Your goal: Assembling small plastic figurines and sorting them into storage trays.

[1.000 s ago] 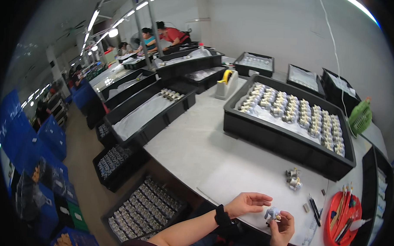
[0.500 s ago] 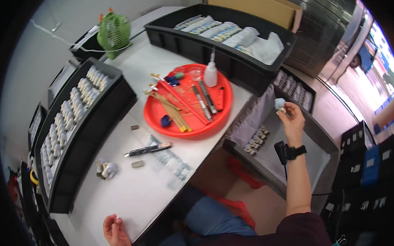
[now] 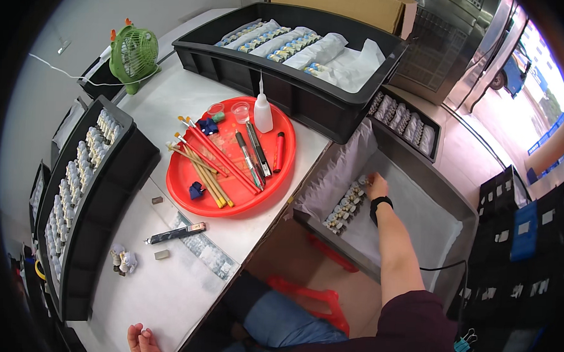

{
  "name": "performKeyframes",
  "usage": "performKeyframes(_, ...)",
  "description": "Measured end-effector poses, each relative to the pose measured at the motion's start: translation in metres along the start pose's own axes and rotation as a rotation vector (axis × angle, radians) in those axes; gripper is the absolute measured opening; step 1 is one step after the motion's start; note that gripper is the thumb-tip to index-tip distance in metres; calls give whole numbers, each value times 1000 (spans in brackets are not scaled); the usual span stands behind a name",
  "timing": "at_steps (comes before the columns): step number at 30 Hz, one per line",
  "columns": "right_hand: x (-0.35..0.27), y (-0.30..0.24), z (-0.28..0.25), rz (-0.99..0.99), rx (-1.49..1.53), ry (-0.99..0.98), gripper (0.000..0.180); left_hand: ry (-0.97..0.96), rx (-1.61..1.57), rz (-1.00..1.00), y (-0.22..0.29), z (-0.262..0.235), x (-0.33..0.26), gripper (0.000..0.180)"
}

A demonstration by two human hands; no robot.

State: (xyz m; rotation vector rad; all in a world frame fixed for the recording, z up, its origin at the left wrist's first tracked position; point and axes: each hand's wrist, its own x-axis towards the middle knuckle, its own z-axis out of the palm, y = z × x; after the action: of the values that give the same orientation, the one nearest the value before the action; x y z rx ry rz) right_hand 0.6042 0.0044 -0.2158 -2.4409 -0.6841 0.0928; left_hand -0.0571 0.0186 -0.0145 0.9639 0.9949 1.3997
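My right hand (image 3: 377, 188) reaches into a grey tray (image 3: 413, 161) on the right. Its fingers are closed at the far end of a row of small figurines (image 3: 345, 207), apparently around a figurine (image 3: 362, 180) that they partly hide. The row stands on white lining beside folded white cloth (image 3: 341, 169). My left hand (image 3: 143, 342) rests near the table's front edge, fingers curled together; a tiny pale bit shows at the fingertips, too small to name. Ahead of it on the table stand a few loose figurines (image 3: 124, 259) with pale tops.
A red round tray (image 3: 182, 197) holds brushes, pens and a white squeeze bottle (image 3: 263, 113). A black pen-like tool (image 3: 175, 233) lies nearer. Black bins (image 3: 236, 75) of figurines stand at the back and along the left (image 3: 107, 201). A green fan (image 3: 134, 56) stands back left.
My right hand has carried the pale-blue-topped figurine down and left to the row in the grey tray. My left hand keeps its curled shape near the table edge. The whole view has shifted.
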Motion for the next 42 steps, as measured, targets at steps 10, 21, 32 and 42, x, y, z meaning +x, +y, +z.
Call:
performKeyframes(10,9,11,12,-16,73,-92,22,33,32,-4,1,5,0,27)
performKeyframes(21,5,-4,-3,-120,-235,-31,13,45,120,4,-2,16,2,28)
performKeyframes(32,15,17,30,-224,-70,-15,16,191,104,17,7,16,-1,26)
performKeyframes(42,4,-4,-29,-348,-9,-73,30,-168,522,-123,65,75,42,19)
